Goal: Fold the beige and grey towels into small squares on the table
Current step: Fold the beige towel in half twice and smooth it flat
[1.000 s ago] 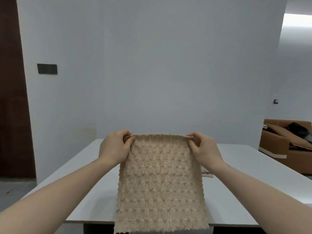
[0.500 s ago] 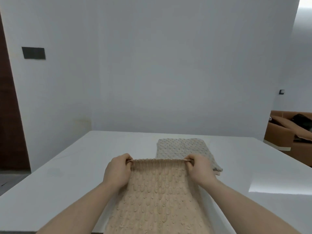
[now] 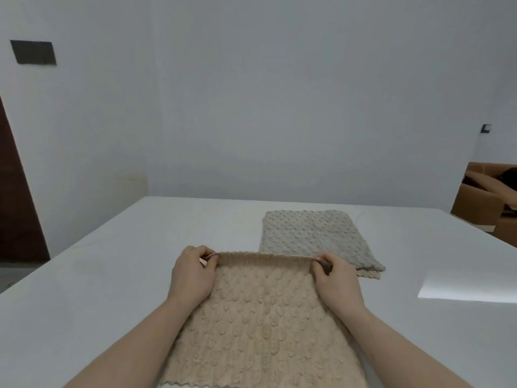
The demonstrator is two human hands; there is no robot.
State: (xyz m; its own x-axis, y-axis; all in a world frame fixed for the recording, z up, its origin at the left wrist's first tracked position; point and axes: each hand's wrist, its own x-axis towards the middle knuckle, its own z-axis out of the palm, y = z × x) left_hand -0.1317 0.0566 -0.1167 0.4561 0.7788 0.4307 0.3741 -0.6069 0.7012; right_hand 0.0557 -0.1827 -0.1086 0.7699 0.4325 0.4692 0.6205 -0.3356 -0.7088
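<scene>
I judge the grey towel (image 3: 316, 239), just beyond my fingertips (image 3: 317, 266), already folded, while my left hand (image 3: 193, 275) and right hand (image 3: 337, 281) pinch the beige towel (image 3: 260, 317)'s far corners, its folding unfinished.

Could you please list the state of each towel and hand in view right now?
Beige knitted towel: spread on the white table, far edge pinched at both corners.
Grey knitted towel: lying folded, untouched.
Left hand: pinching the left corner.
Right hand: pinching the right corner.

Bare table (image 3: 112, 275) lies left; grey towel (image 3: 313, 236) blocks the far right.
</scene>
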